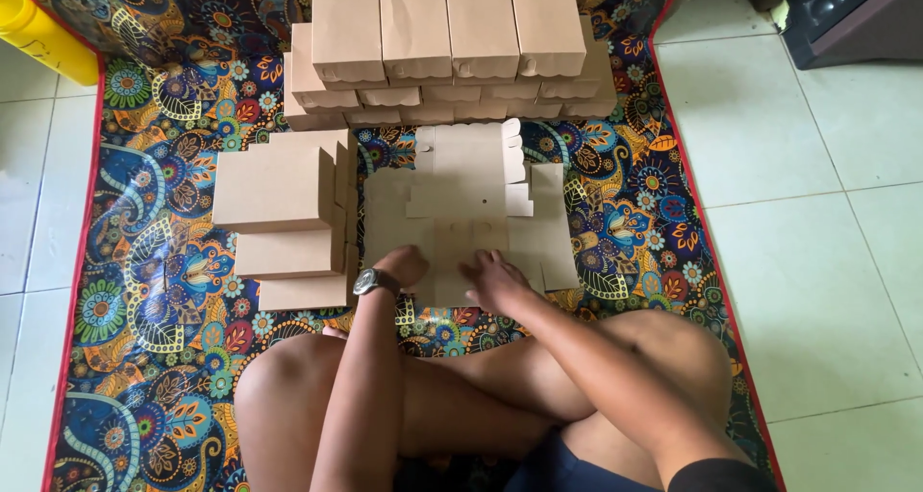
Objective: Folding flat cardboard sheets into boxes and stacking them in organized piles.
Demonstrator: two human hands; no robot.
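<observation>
Sitting cross-legged on a paisley-patterned mat [144,290] with a red border, the person leans over a stack of flat, unfolded cardboard box blanks [471,208] lying at the middle of the mat, just in front of the knees. The left hand [402,264], with a wristwatch [373,281] on its wrist, presses down on the near left part of the top blank; its fingers look curled under, knuckles up, but whether they pinch the cardboard cannot be told. The right hand [495,278] rests just beside it on the near edge of the same blank, fingers spread and laid flat, gripping nothing. The two hands are near each other without touching.

To the left of the blanks, a pile of folded brown boxes [279,213] stands in stepped layers, touching the edge of the flat stack. Beyond the blanks, at the far end of the mat, a wider wall of finished boxes [452,50] is stacked in rows, the top row of four upright. A yellow plastic object [38,30] lies at the upper left corner, partly on the pale tiled floor [827,213]. A dark object [846,16] sits on the tiles at the upper right.
</observation>
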